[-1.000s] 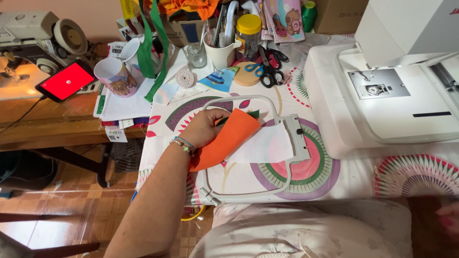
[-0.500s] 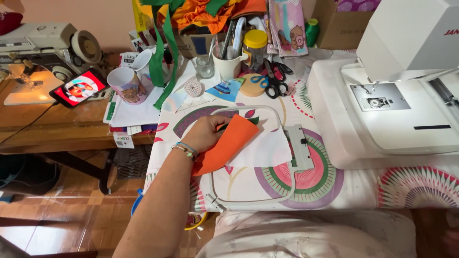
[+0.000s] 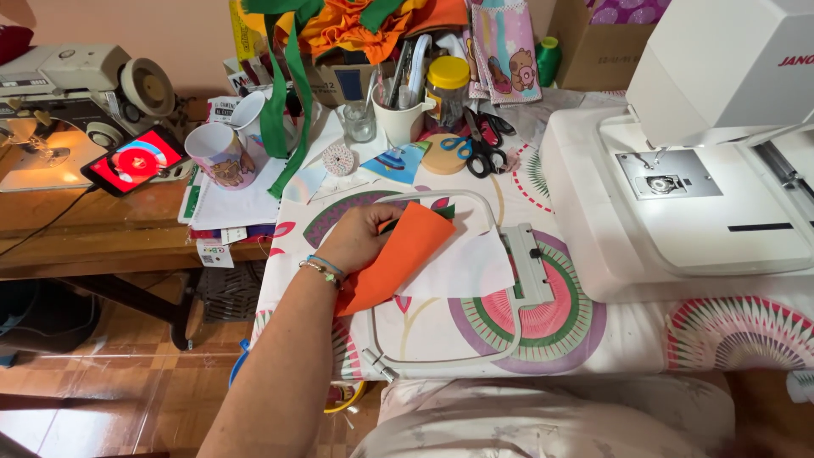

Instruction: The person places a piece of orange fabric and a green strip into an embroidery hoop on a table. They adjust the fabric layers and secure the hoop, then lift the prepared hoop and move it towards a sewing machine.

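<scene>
Item: orange felt piece (image 3: 397, 259), lying over the left side of the white embroidery hoop (image 3: 475, 280) on the table (image 3: 712, 335), partly covering a white sheet (image 3: 462, 270).

Left hand (image 3: 360, 240): fingers pinched on the felt's far-left edge. Right hand: not in view.

Risk (a judgement): only one edge is held, so the felt may slide or fold; the unclamped sheet may shift with it.

A home sewing room: embroidery machine (image 3: 704, 161), scissors (image 3: 476, 151), fabric scraps (image 3: 356, 21).
</scene>
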